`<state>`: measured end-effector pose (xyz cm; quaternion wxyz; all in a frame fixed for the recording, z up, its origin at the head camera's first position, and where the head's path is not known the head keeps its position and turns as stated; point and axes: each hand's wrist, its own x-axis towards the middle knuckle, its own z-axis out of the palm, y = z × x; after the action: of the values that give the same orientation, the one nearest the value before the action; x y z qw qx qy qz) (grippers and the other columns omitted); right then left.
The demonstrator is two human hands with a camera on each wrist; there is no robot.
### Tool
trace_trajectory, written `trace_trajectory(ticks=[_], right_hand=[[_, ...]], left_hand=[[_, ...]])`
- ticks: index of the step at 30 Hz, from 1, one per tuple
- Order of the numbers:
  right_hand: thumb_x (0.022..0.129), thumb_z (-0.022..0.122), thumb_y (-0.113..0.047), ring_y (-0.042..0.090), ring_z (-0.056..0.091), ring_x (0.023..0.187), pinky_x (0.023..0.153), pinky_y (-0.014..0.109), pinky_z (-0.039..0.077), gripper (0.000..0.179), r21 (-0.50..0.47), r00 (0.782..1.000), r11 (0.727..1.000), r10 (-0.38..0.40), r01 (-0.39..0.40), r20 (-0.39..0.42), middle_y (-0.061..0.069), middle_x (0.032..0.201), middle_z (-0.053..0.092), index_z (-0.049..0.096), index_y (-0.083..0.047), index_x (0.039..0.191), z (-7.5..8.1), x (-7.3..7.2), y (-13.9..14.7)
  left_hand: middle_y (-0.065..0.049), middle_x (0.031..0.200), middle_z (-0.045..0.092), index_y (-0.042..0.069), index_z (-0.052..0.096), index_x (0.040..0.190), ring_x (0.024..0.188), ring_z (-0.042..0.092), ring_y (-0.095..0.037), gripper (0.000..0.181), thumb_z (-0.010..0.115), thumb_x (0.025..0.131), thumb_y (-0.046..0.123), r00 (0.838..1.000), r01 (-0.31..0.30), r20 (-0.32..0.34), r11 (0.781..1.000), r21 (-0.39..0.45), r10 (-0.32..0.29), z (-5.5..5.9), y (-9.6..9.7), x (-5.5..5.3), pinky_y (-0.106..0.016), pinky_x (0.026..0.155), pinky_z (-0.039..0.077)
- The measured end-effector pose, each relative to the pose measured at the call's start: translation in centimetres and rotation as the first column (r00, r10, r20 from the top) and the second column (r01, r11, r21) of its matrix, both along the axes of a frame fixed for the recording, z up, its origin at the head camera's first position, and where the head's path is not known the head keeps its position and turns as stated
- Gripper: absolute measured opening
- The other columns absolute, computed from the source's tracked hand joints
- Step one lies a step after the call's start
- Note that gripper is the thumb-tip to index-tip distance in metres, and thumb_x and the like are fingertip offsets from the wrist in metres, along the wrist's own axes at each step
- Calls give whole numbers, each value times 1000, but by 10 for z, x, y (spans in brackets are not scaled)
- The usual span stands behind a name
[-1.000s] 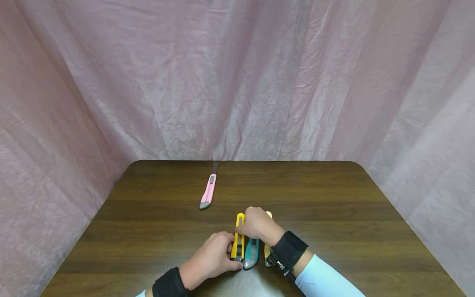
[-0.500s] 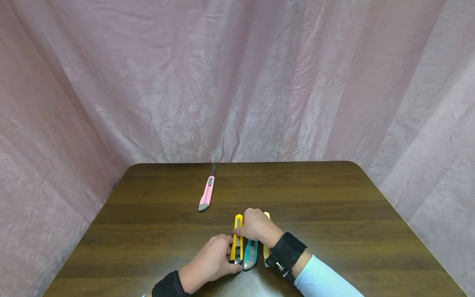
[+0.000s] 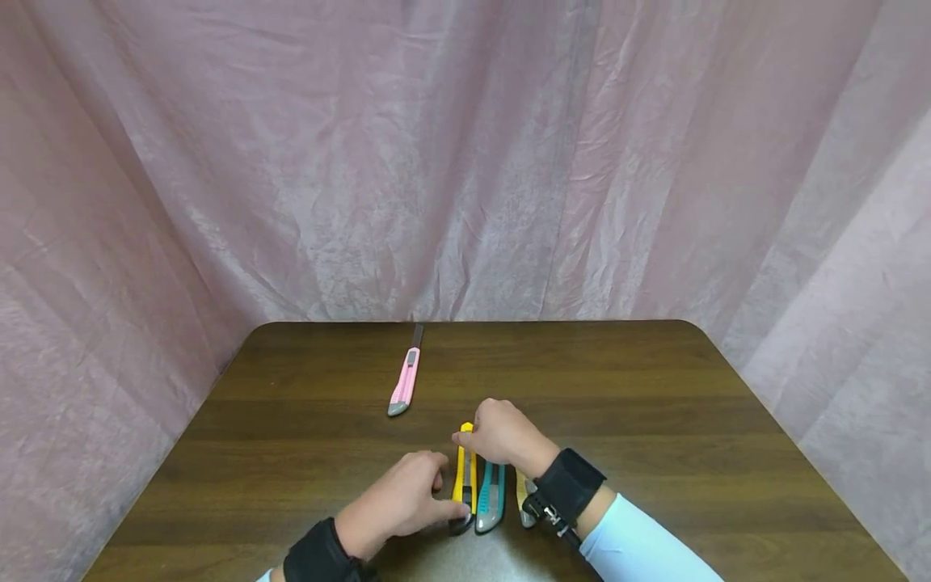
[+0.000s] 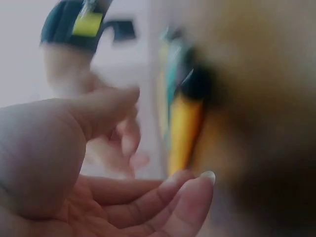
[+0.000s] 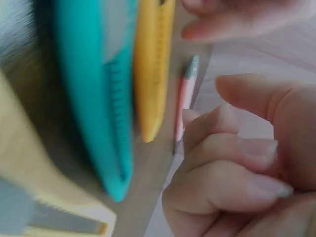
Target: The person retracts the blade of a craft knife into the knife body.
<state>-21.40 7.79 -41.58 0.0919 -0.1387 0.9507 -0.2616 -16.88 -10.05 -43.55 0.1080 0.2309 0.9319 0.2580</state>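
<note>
A yellow utility knife (image 3: 465, 473), a teal utility knife (image 3: 490, 501) and a pale yellow one (image 3: 524, 499) lie side by side on the table. My left hand (image 3: 403, 497) hovers beside the yellow knife's near end, and in the left wrist view its thumb and fingers stand apart with nothing between them. Over the far part of the row is my right hand (image 3: 509, 436), partly covering the knives. The right wrist view shows its fingers (image 5: 222, 190) loosely bent and its thumb apart, holding nothing. Both wrist views are blurred.
A pink utility knife (image 3: 405, 381) with its blade out lies farther back, left of the row. The brown wooden table (image 3: 618, 372) ends at a rounded far edge. Behind it hangs a pink curtain (image 3: 436, 162).
My left hand has let go of the yellow knife's near end and drawn slightly left. The right fingers have come off the yellow knife and lifted a little.
</note>
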Motion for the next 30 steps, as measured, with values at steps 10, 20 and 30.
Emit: trace_trajectory(ticks=[10, 20, 30], right_hand=[[89, 66, -36, 11, 43, 42, 38, 21, 38, 38, -346, 986, 938, 42, 16, 160, 0, 52, 49, 60, -4, 69, 19, -54, -32], [91, 64, -27, 10, 43, 43, 39, 20, 40, 32, -544, 903, 758, -135, 360, 408, 3, 57, 50, 65, 4, 86, -7, -108, -59], [92, 63, -30, 10, 49, 45, 44, 21, 49, 40, -533, 841, 709, -158, 462, 518, 7, 64, 57, 63, 9, 98, -31, -103, -50]], left_hand=[[-1, 61, 51, 7, 58, 71, 53, 49, -15, 29, 68, 87, 29, 934, -322, -213, 936, -145, 289, 12, -45, -111, -27, 46, 42], [-4, 65, 56, 7, 61, 70, 55, 55, -18, 35, 79, 76, 36, 953, -287, 7, 912, -292, 302, 11, -49, -136, -27, 46, 47], [-8, 59, 57, 4, 58, 68, 44, 58, -17, 32, 82, 73, 25, 906, -349, 204, 928, -134, 370, -1, -34, -125, -26, 40, 52]])
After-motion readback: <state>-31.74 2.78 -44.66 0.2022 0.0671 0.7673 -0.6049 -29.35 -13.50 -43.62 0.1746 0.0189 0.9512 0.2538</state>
